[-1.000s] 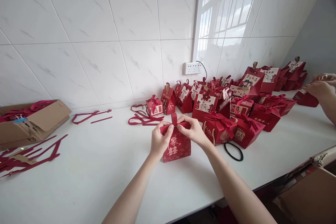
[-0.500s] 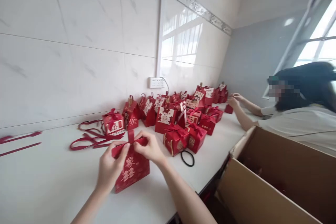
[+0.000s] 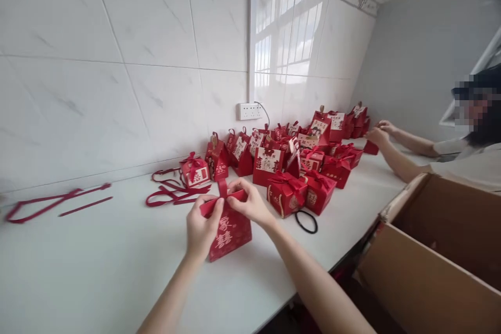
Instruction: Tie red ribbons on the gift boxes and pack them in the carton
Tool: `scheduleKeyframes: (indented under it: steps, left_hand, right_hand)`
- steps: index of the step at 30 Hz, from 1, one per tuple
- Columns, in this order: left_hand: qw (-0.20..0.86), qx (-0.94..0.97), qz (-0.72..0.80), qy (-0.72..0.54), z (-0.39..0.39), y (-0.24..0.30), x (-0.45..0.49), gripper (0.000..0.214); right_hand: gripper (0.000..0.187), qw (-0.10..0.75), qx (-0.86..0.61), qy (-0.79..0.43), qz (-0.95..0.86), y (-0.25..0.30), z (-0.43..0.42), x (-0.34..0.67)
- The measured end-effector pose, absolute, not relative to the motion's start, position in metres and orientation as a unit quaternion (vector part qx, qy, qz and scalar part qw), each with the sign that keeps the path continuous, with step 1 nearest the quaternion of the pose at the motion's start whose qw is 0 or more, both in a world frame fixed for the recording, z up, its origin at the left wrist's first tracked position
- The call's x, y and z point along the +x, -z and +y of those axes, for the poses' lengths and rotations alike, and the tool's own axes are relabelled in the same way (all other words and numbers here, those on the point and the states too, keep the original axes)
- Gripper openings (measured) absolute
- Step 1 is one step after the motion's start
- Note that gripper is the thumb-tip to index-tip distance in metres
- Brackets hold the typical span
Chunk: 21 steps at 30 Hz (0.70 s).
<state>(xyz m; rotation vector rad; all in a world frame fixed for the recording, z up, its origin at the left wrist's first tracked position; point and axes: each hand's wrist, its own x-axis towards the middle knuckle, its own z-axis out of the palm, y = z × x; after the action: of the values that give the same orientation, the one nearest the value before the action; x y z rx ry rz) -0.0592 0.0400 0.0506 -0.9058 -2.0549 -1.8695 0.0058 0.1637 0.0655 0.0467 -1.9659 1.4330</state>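
A red paper gift box (image 3: pixel 230 237) with pale printed characters stands on the white table in front of me. My left hand (image 3: pixel 204 224) pinches its top edge at the left, thumb on the near side. At the right of the same edge, my right hand (image 3: pixel 246 201) grips the box with its fingers closed. Between the two hands a red ribbon loop (image 3: pixel 223 188) sticks up from the top. My fingers partly cover the upper edge, so how the ribbon is fastened there is hidden. Loose red ribbons (image 3: pixel 164 197) lie just behind the left hand.
Many finished-looking red boxes (image 3: pixel 268 164) crowd along the tiled wall. A black elastic band (image 3: pixel 306 222) lies right of my hands. More ribbon (image 3: pixel 43 206) lies far left. An open cardboard carton (image 3: pixel 426 266) stands at the right edge, and a co-worker's hands (image 3: pixel 378 134) hold something red beyond.
My view has turned to the left, so everything sits further right in the picture. Both hands keep their grip on the top of the box, with little visible change.
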Motion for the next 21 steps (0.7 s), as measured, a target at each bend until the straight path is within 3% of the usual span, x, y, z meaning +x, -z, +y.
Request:
scheduleKeyframes:
  steps: [8,21]
  left_hand:
    - [0.064,-0.335,-0.684,0.645,0.0369,-0.0528,-0.0552,0.019]
    - [0.081,-0.331,-0.690,0.639,0.0369,-0.0532,-0.0525,0.016]
  right_hand:
    - [0.022,0.344,0.031,-0.595,-0.726,-0.0585,0.1621,0.0043]
    - [0.011,0.348,0.042,-0.566,-0.746,-0.0632,0.1615,0.0097]
